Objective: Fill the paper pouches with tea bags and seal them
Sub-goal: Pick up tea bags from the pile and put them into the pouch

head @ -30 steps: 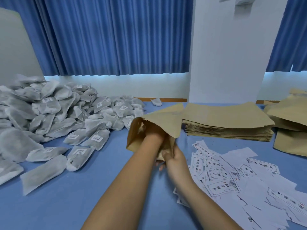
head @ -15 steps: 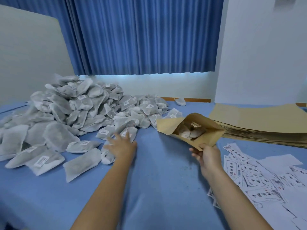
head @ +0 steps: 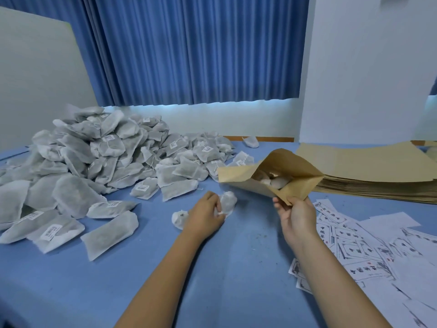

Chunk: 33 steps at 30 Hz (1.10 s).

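My right hand (head: 296, 217) pinches the lower corner of a brown paper pouch (head: 238, 177), held above the table with its mouth open toward me. Tea bags (head: 275, 182) lie inside it. My left hand (head: 204, 215) grips white tea bags (head: 228, 201) low over the blue table, to the left of the pouch; one end sticks out at the fingers, another at the wrist side. A big heap of grey-white tea bags (head: 106, 162) with small labels covers the left of the table.
A stack of flat brown pouches (head: 369, 169) lies at the right rear. Printed white labels (head: 369, 247) are scattered at the right front. A grey board (head: 35, 79) leans at the left, a white wall panel (head: 366, 67) stands behind the stack. The tabletop (head: 236, 268) is blue.
My left hand came out of the pouch, reached to the heap and has pulled back toward the pouch gripping tea bags. My right hand keeps holding the pouch, now opened toward me.
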Motion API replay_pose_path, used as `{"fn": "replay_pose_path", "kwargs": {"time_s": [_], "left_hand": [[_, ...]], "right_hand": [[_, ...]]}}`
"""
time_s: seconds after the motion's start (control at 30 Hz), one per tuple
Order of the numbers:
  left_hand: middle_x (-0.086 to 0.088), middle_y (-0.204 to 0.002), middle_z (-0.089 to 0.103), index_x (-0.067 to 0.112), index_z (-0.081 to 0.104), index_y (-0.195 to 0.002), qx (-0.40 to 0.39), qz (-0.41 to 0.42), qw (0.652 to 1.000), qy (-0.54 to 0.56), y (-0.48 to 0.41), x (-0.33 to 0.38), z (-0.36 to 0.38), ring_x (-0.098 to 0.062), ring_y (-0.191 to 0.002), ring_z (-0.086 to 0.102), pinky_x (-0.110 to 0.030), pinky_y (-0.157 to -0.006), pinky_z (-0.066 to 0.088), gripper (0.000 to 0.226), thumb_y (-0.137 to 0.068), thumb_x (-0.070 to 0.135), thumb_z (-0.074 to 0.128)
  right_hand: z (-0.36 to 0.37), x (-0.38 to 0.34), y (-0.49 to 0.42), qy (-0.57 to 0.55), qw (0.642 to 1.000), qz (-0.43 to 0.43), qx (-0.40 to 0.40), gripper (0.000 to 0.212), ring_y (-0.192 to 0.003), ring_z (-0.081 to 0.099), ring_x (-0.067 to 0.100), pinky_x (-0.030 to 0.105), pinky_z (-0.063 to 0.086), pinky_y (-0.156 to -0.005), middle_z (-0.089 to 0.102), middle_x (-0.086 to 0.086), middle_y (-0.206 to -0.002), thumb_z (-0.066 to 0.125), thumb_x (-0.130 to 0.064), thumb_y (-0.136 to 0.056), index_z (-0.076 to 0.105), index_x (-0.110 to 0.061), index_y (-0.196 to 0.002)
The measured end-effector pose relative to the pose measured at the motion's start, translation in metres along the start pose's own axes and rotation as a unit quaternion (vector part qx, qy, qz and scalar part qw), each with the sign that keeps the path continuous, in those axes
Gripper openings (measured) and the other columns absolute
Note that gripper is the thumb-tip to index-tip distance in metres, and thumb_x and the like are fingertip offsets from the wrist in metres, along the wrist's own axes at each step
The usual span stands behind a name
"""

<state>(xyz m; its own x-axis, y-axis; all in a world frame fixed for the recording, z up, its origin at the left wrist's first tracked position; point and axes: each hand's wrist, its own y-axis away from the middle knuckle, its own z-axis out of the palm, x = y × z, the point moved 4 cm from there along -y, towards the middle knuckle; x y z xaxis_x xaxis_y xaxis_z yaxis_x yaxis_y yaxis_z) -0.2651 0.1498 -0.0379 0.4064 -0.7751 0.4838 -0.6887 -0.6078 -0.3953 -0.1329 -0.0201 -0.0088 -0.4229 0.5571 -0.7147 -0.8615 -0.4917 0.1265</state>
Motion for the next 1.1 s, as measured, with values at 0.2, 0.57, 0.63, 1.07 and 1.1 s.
{"fn": "replay_pose_path", "kwargs": {"time_s": [0.2,0.57,0.63,1.07,1.1], "left_hand": [[0.002,-0.121,0.053,0.009,0.059,-0.088,0.040,0.169,0.985,0.022,0.025,0.065,-0.008,-0.022,-0.108,0.050,-0.039,-0.082,0.047,0.019,-0.071,0.000,0.062],[-0.017,-0.082,0.071,0.001,0.067,-0.083,-0.122,-0.141,0.913,0.362,-0.008,0.230,-0.021,-0.010,-0.073,0.062,-0.013,-0.060,0.046,0.011,-0.083,-0.001,0.056],[-0.025,-0.066,0.064,0.005,0.049,-0.066,-0.143,-0.191,0.912,0.335,-0.023,0.229,-0.012,-0.005,-0.065,0.057,-0.013,-0.043,0.038,0.022,-0.087,-0.002,0.052],[-0.022,-0.135,0.049,0.011,0.050,-0.126,-0.166,-0.171,0.967,0.089,-0.057,0.204,0.035,-0.031,-0.116,0.053,-0.038,-0.103,0.039,0.033,-0.103,0.028,0.033],[-0.022,-0.129,0.055,0.010,0.055,-0.117,-0.155,-0.134,0.976,0.071,-0.053,0.216,0.030,-0.030,-0.109,0.056,-0.038,-0.099,0.042,0.031,-0.102,0.028,0.034]], "right_hand": [[-0.005,-0.029,-0.002,0.008,0.999,-0.047,-0.024,0.025,-0.046,0.059,0.013,0.020,0.046,-0.043,0.060,0.008,-0.081,0.035,0.003,-0.099,0.052,-0.016,-0.096],[-0.033,-0.049,-0.002,0.250,0.959,-0.103,-0.081,0.021,-0.069,0.062,0.011,0.021,0.047,-0.055,0.068,-0.007,-0.072,0.046,-0.006,-0.094,0.061,-0.020,-0.098],[-0.042,-0.052,-0.003,0.248,0.961,-0.095,-0.078,0.023,-0.078,0.065,0.015,0.021,0.049,-0.057,0.069,-0.001,-0.090,0.047,-0.007,-0.096,0.060,-0.022,-0.108],[-0.038,-0.040,0.037,0.270,0.935,-0.115,-0.200,0.047,-0.039,0.057,0.017,0.020,0.040,-0.036,0.065,0.003,-0.072,0.033,0.006,-0.099,0.045,-0.028,-0.129],[-0.042,-0.050,0.031,0.259,0.943,-0.119,-0.174,0.043,-0.041,0.057,0.018,0.022,0.042,-0.037,0.064,0.006,-0.067,0.033,0.007,-0.098,0.049,-0.024,-0.123]]}}
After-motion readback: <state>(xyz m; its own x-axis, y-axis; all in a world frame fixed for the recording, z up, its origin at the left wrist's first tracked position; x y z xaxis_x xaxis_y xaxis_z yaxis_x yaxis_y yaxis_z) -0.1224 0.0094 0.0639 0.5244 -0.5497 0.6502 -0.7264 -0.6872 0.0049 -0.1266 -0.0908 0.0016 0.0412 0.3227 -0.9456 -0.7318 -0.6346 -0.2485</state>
